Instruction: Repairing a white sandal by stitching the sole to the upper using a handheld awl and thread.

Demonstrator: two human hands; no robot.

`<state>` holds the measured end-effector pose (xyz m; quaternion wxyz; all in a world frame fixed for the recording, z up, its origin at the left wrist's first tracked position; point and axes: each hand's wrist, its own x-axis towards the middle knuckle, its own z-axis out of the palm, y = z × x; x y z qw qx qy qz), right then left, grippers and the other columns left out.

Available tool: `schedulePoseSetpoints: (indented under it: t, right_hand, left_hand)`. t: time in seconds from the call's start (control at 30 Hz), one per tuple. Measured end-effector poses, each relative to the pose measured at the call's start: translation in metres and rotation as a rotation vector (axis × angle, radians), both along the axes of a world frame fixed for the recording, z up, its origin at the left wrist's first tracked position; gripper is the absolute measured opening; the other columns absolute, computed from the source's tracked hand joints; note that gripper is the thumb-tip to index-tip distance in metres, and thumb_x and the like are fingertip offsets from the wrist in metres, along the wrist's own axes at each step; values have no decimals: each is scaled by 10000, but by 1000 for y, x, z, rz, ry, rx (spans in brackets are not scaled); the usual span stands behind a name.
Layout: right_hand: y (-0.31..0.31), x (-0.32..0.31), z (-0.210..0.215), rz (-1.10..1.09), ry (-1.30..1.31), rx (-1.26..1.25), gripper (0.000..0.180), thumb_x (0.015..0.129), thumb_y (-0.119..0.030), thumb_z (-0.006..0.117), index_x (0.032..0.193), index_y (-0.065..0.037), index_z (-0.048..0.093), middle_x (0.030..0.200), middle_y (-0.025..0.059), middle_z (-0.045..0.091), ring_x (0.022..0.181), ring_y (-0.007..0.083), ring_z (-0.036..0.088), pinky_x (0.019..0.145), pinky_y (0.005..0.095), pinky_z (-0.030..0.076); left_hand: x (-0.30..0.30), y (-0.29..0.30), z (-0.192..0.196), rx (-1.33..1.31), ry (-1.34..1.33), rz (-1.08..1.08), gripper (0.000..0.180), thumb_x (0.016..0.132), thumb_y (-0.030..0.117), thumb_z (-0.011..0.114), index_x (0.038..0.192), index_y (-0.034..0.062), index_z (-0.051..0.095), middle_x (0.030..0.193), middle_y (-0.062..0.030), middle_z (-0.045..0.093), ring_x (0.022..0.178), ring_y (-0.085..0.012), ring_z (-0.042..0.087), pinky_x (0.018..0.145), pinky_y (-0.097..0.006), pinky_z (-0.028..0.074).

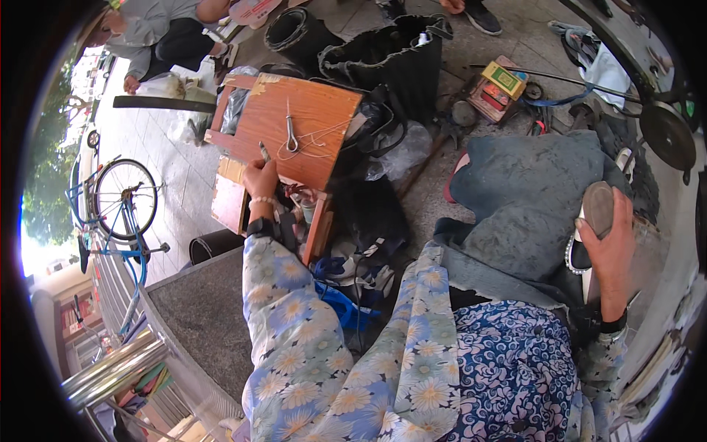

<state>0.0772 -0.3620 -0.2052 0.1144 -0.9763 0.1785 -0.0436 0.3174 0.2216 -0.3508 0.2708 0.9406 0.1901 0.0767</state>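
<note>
Your right fingers [625,212] clasp the bead-trimmed shoe [597,202] between them, apparently light and stiff-soled, best held by the sole's edges, while your left fingers [259,170] pinch a small tool [264,150].

Grey tiled pavement [184,173]; bright daylight at left; green trees [50,158] beyond.

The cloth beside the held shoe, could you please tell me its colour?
The cloth is faded grey-blue with darker smudges; it shows in the head view.
</note>
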Motion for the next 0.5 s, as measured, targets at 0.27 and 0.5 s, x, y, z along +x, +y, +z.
schedulePoseSetpoints:
  t: [0.27, 0.5]
  right_hand:
    - [3, 3, 9, 10, -30, 42, 761, 639, -285, 772, 1250, 7, 425, 1188, 172, 492, 1032, 366, 550, 833, 399, 481]
    - [12, 6, 10, -30, 19, 39, 782, 633, -312, 773, 1249, 15, 419, 1178, 168, 491, 1002, 362, 561, 802, 405, 492]
  left_hand:
    - [-61, -175, 52, -824, 668, -496, 142, 782, 23, 608, 921, 0, 592, 738, -35, 602, 605, -126, 594, 531, -261, 496]
    - [-17, -302, -22, -123, 40, -909, 207, 658, 64, 610, 860, 17, 612, 805, -138, 600, 725, -284, 608, 663, -369, 493]
